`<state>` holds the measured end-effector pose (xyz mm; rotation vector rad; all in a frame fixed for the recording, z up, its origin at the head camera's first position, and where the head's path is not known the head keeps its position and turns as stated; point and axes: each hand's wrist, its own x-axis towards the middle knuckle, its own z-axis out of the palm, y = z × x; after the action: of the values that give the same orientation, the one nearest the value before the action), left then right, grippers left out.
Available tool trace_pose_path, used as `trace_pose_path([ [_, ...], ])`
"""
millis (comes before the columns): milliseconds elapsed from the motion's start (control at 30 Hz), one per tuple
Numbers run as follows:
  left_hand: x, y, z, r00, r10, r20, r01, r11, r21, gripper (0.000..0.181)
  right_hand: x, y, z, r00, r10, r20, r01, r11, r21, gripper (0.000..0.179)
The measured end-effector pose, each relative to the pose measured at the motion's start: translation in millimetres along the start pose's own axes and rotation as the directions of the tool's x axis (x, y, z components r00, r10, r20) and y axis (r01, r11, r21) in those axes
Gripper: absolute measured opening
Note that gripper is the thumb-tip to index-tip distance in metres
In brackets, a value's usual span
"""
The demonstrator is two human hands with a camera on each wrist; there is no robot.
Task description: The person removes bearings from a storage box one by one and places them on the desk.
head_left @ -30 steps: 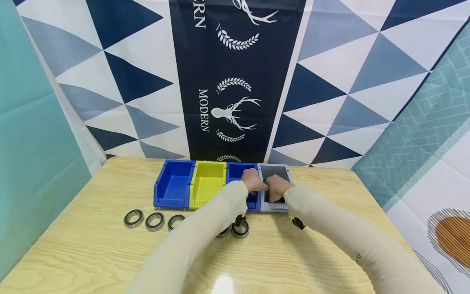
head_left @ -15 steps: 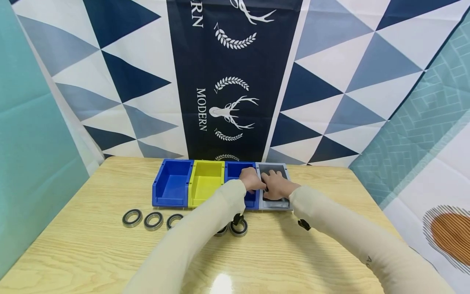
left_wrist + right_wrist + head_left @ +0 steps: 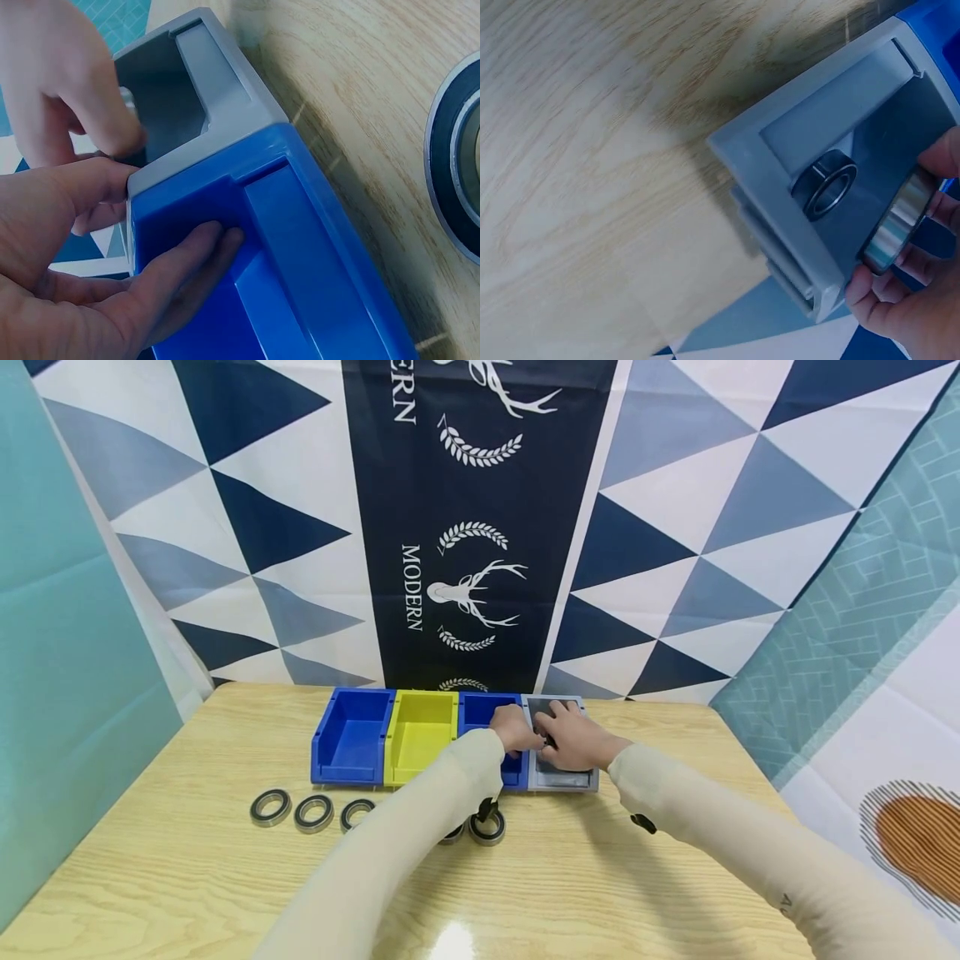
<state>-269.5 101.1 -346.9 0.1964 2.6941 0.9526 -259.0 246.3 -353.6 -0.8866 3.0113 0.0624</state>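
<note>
My right hand [image 3: 573,739] is over the grey bin [image 3: 817,97] at the right end of the row. In the right wrist view it pinches a bearing [image 3: 900,221] tilted on edge, its silver outer rim showing. A smaller dark bearing [image 3: 829,184] lies inside the same bin. My left hand [image 3: 105,300] stays over the neighbouring blue bin [image 3: 330,247]. Two of its fingers [image 3: 202,255] reach straight into that bin, while another digit lies at the wall beside the grey bin. Nothing shows between them. Part of the left hand's contact with the wall is hidden.
To the left in the row stand a yellow bin [image 3: 423,735] and another blue bin [image 3: 352,739]. Several bearings lie in front, including one at the left end [image 3: 270,807] and one at the right end [image 3: 487,827]; my left sleeve [image 3: 405,843] covers part of that line.
My right hand has gone from a tight curl in the grey bin to more spread fingers, its wrist shifting right. My left hand has stayed at the blue bin.
</note>
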Motion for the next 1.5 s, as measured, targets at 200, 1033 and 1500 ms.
trace_pose_path([
  [200, -0.7, 0.6, -0.5, 1.0, 0.001, -0.001, -0.001, 1.0, 0.011, 0.022, -12.9, 1.3, -5.2, 1.0, -0.029, -0.003, 0.03, 0.998, 0.047, 0.005],
  [1033, -1.5, -3.7, 3.1, 0.999, 0.008, -0.032, -0.01, 0.999, -0.051, 0.028, -61.8, -40.3, 5.1, 0.976, -0.217, 0.012, 0.216, 0.974, 0.063, 0.017],
  [1500, -5.7, -4.3, 2.3, 1.0, 0.002, -0.019, -0.004, 0.996, -0.086, 0.034, -55.9, -74.3, 36.9, 0.955, -0.286, -0.075, 0.291, 0.953, 0.078, 0.018],
])
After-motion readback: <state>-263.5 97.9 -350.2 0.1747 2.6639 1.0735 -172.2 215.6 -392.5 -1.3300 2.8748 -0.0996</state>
